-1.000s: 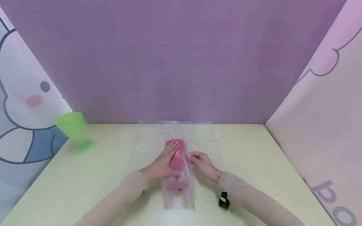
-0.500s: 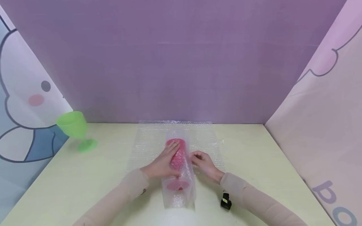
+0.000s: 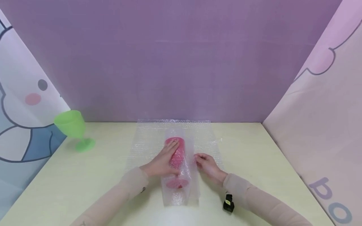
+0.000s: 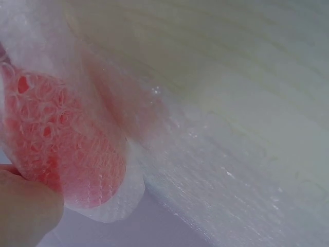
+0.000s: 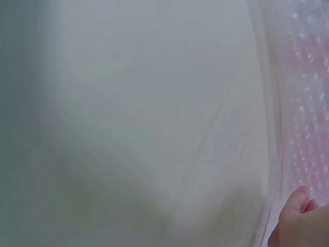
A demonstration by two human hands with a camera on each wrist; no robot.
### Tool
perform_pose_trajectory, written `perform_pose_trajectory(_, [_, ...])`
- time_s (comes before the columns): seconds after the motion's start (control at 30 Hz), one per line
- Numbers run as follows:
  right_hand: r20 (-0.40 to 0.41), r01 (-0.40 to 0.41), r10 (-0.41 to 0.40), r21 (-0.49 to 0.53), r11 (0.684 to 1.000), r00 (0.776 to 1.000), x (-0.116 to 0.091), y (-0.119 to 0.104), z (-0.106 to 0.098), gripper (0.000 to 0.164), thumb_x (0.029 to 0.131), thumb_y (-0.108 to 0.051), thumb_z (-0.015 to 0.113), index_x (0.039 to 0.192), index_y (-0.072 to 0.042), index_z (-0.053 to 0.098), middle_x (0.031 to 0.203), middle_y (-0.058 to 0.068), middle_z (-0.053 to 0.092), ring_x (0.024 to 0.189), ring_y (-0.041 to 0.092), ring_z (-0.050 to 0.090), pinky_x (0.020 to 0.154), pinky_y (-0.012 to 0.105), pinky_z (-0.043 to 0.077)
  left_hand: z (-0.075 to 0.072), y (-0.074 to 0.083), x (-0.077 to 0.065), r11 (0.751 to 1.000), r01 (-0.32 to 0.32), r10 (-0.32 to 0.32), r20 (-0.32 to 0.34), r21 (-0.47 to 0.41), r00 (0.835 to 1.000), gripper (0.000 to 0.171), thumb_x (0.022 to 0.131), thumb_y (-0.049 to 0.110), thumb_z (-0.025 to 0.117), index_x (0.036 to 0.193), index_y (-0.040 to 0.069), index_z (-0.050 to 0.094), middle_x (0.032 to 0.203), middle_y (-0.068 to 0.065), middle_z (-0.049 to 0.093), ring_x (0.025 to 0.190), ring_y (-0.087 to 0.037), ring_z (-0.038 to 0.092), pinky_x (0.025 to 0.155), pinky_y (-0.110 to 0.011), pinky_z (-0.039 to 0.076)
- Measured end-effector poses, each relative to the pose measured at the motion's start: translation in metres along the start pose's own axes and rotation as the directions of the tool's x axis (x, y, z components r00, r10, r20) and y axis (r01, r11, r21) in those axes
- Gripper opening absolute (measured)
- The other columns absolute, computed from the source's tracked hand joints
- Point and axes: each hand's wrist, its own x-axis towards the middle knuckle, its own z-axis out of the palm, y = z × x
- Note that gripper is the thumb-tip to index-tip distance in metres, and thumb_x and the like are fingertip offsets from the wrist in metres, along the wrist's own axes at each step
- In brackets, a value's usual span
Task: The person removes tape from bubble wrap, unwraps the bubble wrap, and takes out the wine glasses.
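We have table (image 3: 249,150) right of the bubble wrap (image 3: 193,177), whose edge our right hand (image 3: 208,167) pinches — left hand (image 3: 163,162) straight-fingered over the pink goblet (image 3: 178,157), green goblet (image 3: 72,125) well left.

Bare left hand (image 3: 163,160): palm down, back of hand up, fingers extended forward-right, thumb splayed away from them on the near side. Bare right hand (image 3: 208,167): fingers bent inward, thumb and index tips together in a pinch, aimed left. Hands near each other, not touching. Left forearm in pale beige long fabric sleeve (image 3: 113,201) and right forearm in matching sleeve (image 3: 263,201) both angle in from bottom edge, converging. Left wrist cam: just a blurred digit, lower left.
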Motion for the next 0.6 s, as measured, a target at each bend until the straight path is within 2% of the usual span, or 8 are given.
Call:
perform_pose_trajectory(0.1, [-0.003,-0.050,0.050,0.019,0.999,0.999,-0.002,0.001,-0.003,0.031,0.094,-0.011,0.046,0.117,0.009,0.050,0.099,0.010,0.058,0.087,0.014,0.056,0.080,0.027,0.052,0.001,-0.001,0.001,1.000,-0.004,0.004,0.000,0.005,1.000,0.116,0.062,0.039,0.081,0.148,0.012,0.007,0.155,0.001,-0.003,0.142,-0.019,-0.004,0.115,-0.043,0.008])
perform_pose_trajectory(0.23, [0.031,-0.104,0.101,0.125,0.987,0.994,-0.005,0.002,-0.008,0.034,0.095,-0.010,0.043,0.121,0.010,0.045,0.097,0.008,0.057,0.085,0.012,0.055,0.080,0.023,0.050,0.002,-0.004,0.002,1.000,-0.013,0.013,-0.006,0.008,1.000,0.117,0.062,0.039,0.081,0.148,0.011,0.008,0.155,0.000,-0.003,0.142,-0.019,-0.003,0.115,-0.042,0.009])
perform_pose_trajectory(0.37, [0.071,-0.134,0.122,0.199,0.971,0.990,-0.008,0.002,-0.013,0.036,0.095,-0.009,0.042,0.124,0.013,0.042,0.093,0.006,0.057,0.083,0.010,0.056,0.079,0.020,0.050,0.002,-0.004,0.002,1.000,-0.016,0.016,-0.011,0.004,1.000,0.116,0.062,0.039,0.081,0.148,0.010,0.008,0.155,0.000,-0.003,0.142,-0.020,-0.003,0.115,-0.043,0.009])
perform_pose_trajectory(0.6, [0.124,-0.153,0.127,0.231,0.961,0.984,-0.010,0.002,-0.020,0.041,0.095,-0.007,0.042,0.127,0.018,0.033,0.089,0.004,0.058,0.081,0.009,0.057,0.076,0.018,0.050,0.002,-0.002,0.002,1.000,0.004,-0.004,0.001,0.003,1.000,0.116,0.063,0.039,0.081,0.148,0.011,0.007,0.155,0.000,-0.004,0.142,-0.020,-0.003,0.115,-0.044,0.009])
